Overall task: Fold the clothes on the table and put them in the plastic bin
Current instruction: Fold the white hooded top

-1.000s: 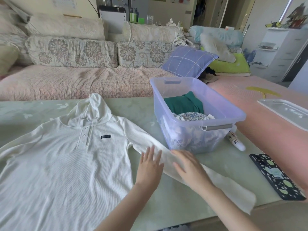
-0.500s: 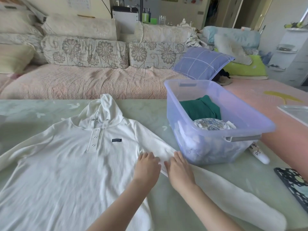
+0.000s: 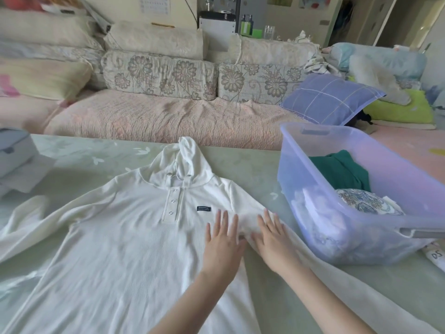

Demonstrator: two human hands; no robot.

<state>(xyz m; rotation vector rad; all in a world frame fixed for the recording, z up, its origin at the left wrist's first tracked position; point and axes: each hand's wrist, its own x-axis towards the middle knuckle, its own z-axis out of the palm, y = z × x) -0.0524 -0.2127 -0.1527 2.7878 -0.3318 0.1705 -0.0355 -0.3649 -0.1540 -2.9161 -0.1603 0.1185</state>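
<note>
A white hooded shirt [image 3: 125, 237] lies flat on the counter [image 3: 252, 165] under two flat, open-fingered hands, left hand [image 3: 222, 247] and right hand [image 3: 273, 239], beside a plastic bin [image 3: 313, 227] at the right edge holding a green garment [image 3: 342, 169] and patterned cloth [image 3: 363, 201].

The shirt [image 3: 125, 249] lies flat on the table [image 3: 252, 169] across the lower left and centre of the frame, with its hood toward the sofa [image 3: 168, 116] at the top. The bin [image 3: 301, 179] stands on the table at the right, with folded clothes [image 3: 342, 169] in it. My left hand [image 3: 222, 247] rests on the shirt's chest. My right hand [image 3: 272, 239] is beside it on the sleeve [image 3: 349, 292], just left of the bin.

Laid palm-down side by side, left hand [image 3: 222, 247] beside right hand [image 3: 273, 239] — fingers [image 3: 225, 220] straight, slightly spread, pointing forward, thumbs nearly touching.
</note>
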